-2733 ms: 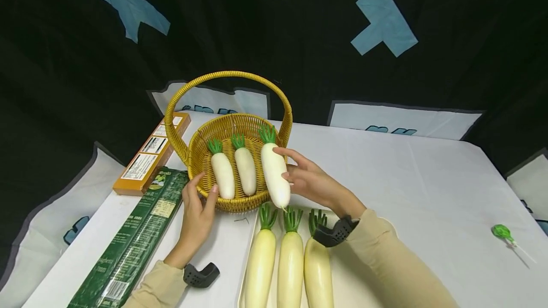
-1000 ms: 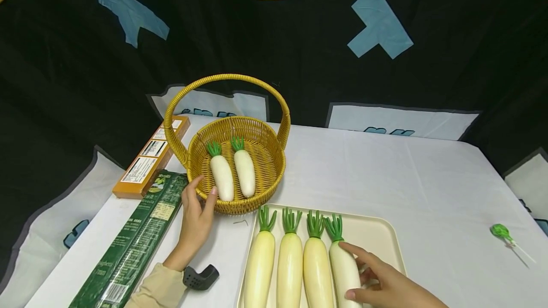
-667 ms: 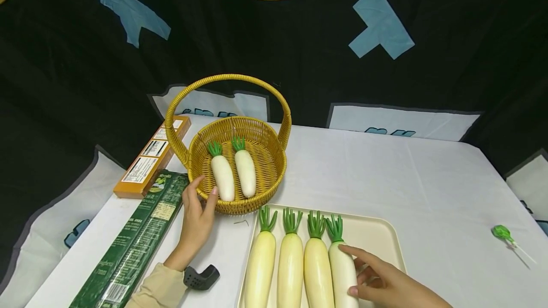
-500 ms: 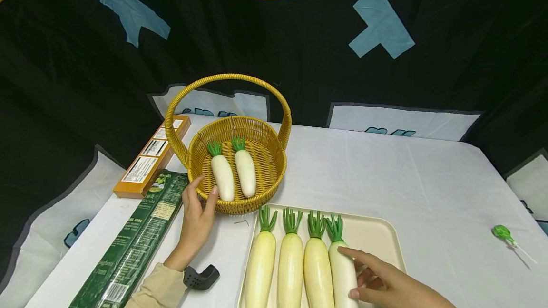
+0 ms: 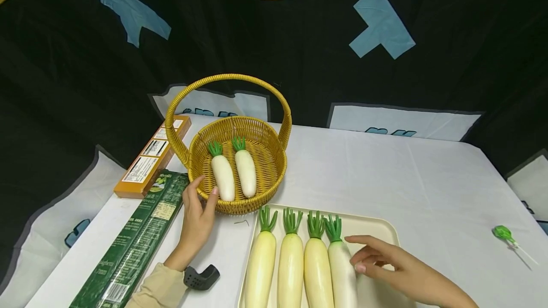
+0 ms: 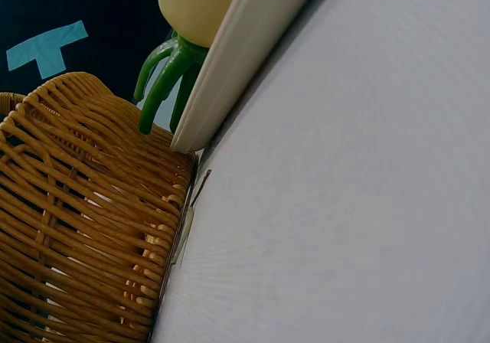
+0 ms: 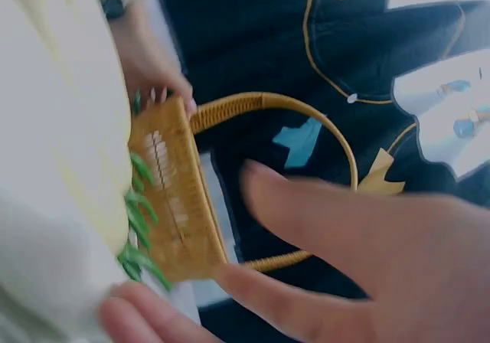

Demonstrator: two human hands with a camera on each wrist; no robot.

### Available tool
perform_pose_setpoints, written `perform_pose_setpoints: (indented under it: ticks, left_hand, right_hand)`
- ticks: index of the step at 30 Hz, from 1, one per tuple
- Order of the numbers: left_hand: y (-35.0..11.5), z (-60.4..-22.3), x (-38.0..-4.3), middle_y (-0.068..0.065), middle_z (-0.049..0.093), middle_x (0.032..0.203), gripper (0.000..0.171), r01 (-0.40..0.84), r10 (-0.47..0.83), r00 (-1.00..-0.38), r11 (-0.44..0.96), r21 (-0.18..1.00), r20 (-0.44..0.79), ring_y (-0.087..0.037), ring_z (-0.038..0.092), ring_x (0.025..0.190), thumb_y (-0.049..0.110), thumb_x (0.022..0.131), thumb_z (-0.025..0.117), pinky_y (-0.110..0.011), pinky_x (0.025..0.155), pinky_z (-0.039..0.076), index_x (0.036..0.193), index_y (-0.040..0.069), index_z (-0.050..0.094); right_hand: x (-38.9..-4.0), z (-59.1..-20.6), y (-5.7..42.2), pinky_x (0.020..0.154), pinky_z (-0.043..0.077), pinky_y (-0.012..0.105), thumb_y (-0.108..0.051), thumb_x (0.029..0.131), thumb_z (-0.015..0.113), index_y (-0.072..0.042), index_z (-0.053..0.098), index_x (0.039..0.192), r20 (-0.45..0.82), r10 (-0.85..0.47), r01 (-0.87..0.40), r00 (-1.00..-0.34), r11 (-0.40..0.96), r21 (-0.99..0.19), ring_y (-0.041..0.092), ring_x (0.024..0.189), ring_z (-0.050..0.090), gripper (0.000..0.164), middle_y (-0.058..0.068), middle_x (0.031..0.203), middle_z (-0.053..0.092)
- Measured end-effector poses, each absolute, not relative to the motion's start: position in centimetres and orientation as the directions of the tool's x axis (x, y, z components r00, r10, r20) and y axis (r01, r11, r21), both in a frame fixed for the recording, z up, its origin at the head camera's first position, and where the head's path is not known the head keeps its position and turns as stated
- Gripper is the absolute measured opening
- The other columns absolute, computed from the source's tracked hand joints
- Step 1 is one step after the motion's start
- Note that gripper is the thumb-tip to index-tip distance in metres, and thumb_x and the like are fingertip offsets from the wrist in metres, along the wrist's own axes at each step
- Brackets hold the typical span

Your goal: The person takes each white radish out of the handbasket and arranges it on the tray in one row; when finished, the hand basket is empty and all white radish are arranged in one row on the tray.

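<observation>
1. Head view: right hand (image 5: 389, 260) is released, fingers partly bent, just beside the white radish (image 5: 344, 274), rightmost on the cream tray (image 5: 372, 232). Contact: can't tell. A careless brush could roll it into the yellowish radishes (image 5: 290, 267) on its left.
2. Same view: left hand (image 5: 198, 222) has thumb and index on the near rim of the wicker basket (image 5: 239, 207); pinching or just resting, can't tell. Pressing hard there could tip it and slide the two small radishes (image 5: 245, 172) inside.
3. Left wrist: tray edge sits right up against the basket wall, leaves poking past it. Shift either and they'd likely shove each other or snag greens. Left fingers out of frame.
4. Right wrist: right fingers blurred, spread, nothing between them. Basket handle arches behind; swinging in low might clip it.
</observation>
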State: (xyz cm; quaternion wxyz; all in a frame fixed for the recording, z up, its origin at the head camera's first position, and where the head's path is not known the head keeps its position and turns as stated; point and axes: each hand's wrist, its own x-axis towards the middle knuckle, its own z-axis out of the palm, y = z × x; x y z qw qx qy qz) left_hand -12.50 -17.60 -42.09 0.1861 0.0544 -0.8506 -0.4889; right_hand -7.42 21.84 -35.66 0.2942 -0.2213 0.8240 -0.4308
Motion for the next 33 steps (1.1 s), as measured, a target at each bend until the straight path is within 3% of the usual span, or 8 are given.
perform_pose_setpoints:
  ticks: [3, 11, 18, 23, 28, 33]
  left_hand:
    - [-17.6, -42.1, -12.5, -0.022, 0.018, 0.14, 0.051, 0.09, -0.274, -0.925, 0.518, 0.851, 0.264, -0.04, 0.023, 0.13, 0.032, 0.095, 0.043, -0.058, 0.1, 0.023, 0.137, 0.009, 0.025]
    - [-17.7, -42.0, -12.4, -0.023, 0.018, 0.14, 0.051, 0.088, -0.272, -0.925, 0.522, 0.848, 0.264, -0.04, 0.023, 0.129, 0.032, 0.095, 0.043, -0.057, 0.1, 0.023, 0.137, 0.01, 0.026]
    - [-17.6, -41.9, -12.5, -0.023, 0.017, 0.14, 0.051, 0.092, -0.268, -0.927, 0.515, 0.852, 0.262, -0.039, 0.025, 0.128, 0.032, 0.095, 0.043, -0.057, 0.099, 0.023, 0.137, 0.009, 0.026]
    - [-17.6, -41.9, -12.5, -0.022, 0.018, 0.14, 0.051, 0.095, -0.271, -0.925, 0.517, 0.851, 0.268, -0.039, 0.024, 0.129, 0.033, 0.095, 0.043, -0.057, 0.101, 0.022, 0.137, 0.008, 0.026]
    - [-17.6, -41.9, -12.5, -0.022, 0.017, 0.141, 0.051, 0.091, -0.271, -0.926, 0.515, 0.852, 0.263, -0.039, 0.023, 0.129, 0.033, 0.095, 0.043, -0.057, 0.1, 0.023, 0.137, 0.009, 0.026]
    - [-17.6, -42.0, -12.4, -0.022, 0.016, 0.141, 0.051, 0.086, -0.272, -0.927, 0.513, 0.854, 0.257, -0.04, 0.023, 0.13, 0.033, 0.095, 0.042, -0.058, 0.1, 0.022, 0.137, 0.01, 0.025]
  right_hand:
    - [-8.3, -35.5, 21.4, 0.081, 0.044, 0.017, -0.023, 0.096, 0.044, -0.009, 0.035, 0.137, -0.222, -0.663, -0.098, -0.715, 0.409, -0.907, 0.008, 0.1, 0.058, 0.045, 0.014, 0.117, 0.058]
    - [-11.1, -35.9, 18.4, 0.09, 0.044, 0.023, -0.018, 0.097, 0.042, 0.001, 0.033, 0.138, -0.19, -0.749, 0.023, -0.635, 0.227, -0.974, 0.009, 0.114, 0.053, 0.046, 0.023, 0.133, 0.045]
    - [-14.5, -36.3, 14.5, 0.093, 0.043, 0.026, -0.017, 0.095, 0.044, 0.008, 0.025, 0.139, -0.201, -0.814, 0.247, -0.545, 0.074, -0.966, 0.012, 0.113, 0.055, 0.054, 0.026, 0.138, 0.038]
    - [-16.9, -36.2, 12.1, 0.097, 0.042, 0.028, -0.018, 0.096, 0.044, 0.005, 0.026, 0.139, -0.234, -0.807, 0.379, -0.541, 0.015, -0.925, 0.015, 0.115, 0.053, 0.053, 0.019, 0.137, 0.043]
    - [-18.5, -35.8, 10.2, 0.103, 0.036, 0.031, -0.022, 0.099, 0.036, 0.002, 0.022, 0.141, -0.196, -0.826, 0.396, -0.529, -0.035, -0.918, 0.021, 0.125, 0.045, 0.051, 0.023, 0.144, 0.03]
    - [-19.5, -35.1, 8.2, 0.105, 0.033, 0.033, -0.019, 0.1, 0.031, 0.002, 0.019, 0.142, -0.195, -0.806, 0.422, -0.559, -0.074, -0.903, 0.027, 0.129, 0.039, 0.049, 0.025, 0.145, 0.025]
